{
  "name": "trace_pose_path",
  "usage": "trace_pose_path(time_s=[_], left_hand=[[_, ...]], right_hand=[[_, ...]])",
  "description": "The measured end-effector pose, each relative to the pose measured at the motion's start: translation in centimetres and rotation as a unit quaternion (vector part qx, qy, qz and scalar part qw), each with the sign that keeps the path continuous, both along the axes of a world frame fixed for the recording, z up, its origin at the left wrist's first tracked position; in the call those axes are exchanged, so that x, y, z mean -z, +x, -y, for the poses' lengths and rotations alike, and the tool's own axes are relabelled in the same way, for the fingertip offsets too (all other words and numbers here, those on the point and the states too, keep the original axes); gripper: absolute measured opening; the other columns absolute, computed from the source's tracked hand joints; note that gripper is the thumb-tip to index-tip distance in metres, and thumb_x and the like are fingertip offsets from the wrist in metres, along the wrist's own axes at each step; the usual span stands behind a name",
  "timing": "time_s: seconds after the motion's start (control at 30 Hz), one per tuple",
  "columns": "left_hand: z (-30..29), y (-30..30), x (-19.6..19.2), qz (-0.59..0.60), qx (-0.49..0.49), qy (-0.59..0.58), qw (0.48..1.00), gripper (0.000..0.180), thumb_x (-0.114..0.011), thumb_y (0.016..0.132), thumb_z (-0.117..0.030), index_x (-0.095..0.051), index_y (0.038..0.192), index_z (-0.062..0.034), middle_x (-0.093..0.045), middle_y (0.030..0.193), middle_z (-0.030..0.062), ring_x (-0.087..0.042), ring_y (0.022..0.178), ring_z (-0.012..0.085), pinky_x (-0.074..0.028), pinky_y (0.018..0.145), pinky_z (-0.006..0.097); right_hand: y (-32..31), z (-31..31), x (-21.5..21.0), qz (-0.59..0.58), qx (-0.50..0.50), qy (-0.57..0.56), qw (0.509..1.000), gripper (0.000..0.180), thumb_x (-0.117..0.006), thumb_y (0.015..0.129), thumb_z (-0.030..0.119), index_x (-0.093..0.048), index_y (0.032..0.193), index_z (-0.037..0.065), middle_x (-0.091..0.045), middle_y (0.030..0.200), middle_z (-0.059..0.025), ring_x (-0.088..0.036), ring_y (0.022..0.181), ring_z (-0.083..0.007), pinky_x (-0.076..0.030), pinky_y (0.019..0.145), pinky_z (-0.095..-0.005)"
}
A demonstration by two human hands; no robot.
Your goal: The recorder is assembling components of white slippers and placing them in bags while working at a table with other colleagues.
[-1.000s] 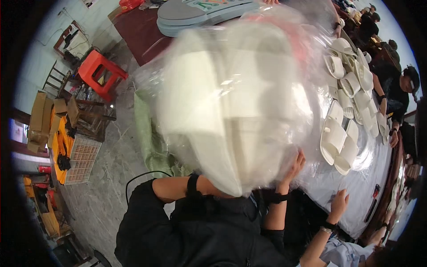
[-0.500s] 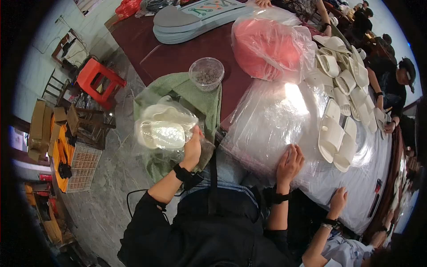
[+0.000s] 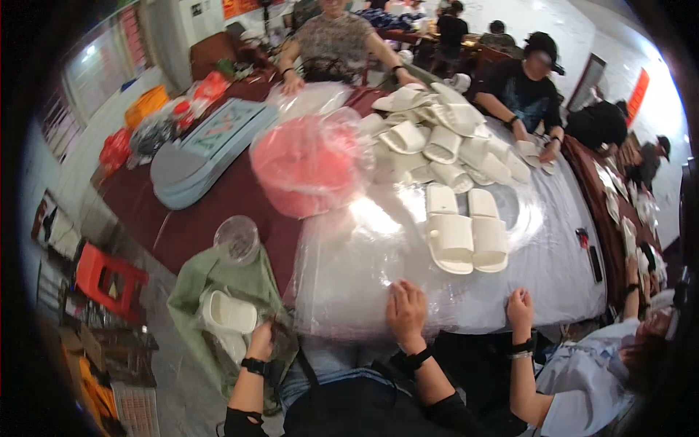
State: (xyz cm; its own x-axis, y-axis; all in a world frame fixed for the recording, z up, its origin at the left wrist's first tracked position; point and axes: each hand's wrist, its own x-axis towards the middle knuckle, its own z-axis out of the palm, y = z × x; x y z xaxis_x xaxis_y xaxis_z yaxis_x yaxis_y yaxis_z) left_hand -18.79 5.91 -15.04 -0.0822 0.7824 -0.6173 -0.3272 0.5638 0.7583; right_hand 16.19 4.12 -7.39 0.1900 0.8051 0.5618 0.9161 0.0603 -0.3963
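Note:
Cream slippers in a clear plastic bag (image 3: pixel 231 313) lie in the mouth of a green woven sack (image 3: pixel 191 280) at the table's left corner. Beside them is my left hand (image 3: pixel 262 339), its fingers closed near the sack's right side; what they grip is hidden. My right hand (image 3: pixel 406 312) rests on a stack of clear plastic bags (image 3: pixel 338 269), fingers loosely bent and holding nothing. To the right of the stack, a pair of cream slippers (image 3: pixel 451 237) lies side by side. Behind it is a heap of similar slippers (image 3: pixel 444 135).
A bagged red bundle (image 3: pixel 309 164), a round clear tub (image 3: pixel 237 240) and grey-blue sole-shaped pieces (image 3: pixel 211 142) occupy the table. At right, a neighbour's hand (image 3: pixel 520 309) rests by the edge. Another person handles slippers (image 3: pixel 535 153) across the table. A red stool (image 3: pixel 109 280) stands left.
My view has swung up and to the right. My left hand and the bagged slippers have moved down to the green sack. My right hand still rests on the plastic stack.

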Motion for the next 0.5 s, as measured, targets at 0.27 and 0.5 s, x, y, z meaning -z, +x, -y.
trace_pose_path(time_s=[0.27, 0.5], left_hand=[[-1.2, -1.0, 6.0, 0.064, 0.019, -0.024, 0.997, 0.016, -0.049, 0.088, -0.014, -0.061, 0.093, -0.0039, -0.061, 0.087, 0.0053, -0.056, 0.08, 0.0189, -0.048, 0.071, 0.031], [-1.2, -3.0, 11.3, 0.151, 0.063, -0.041, 0.986, 0.051, -0.044, 0.093, -0.048, -0.055, 0.118, -0.0048, -0.059, 0.112, 0.0067, -0.055, 0.096, 0.0266, -0.044, 0.085, 0.038]], right_hand=[[0.7, -0.1, 0.0, -0.014, -0.003, -0.017, 1.0, 0.037, -0.063, 0.075, 0.013, -0.058, 0.111, 0.008, -0.056, 0.112, -0.0135, -0.053, 0.103, -0.0299, -0.044, 0.087, -0.04], [0.9, -0.8, 0.8, -0.006, 0.015, 0.023, 1.0, 0.033, -0.063, 0.076, 0.014, -0.06, 0.108, 0.007, -0.056, 0.114, -0.0112, -0.053, 0.103, -0.028, -0.044, 0.086, -0.0396]])
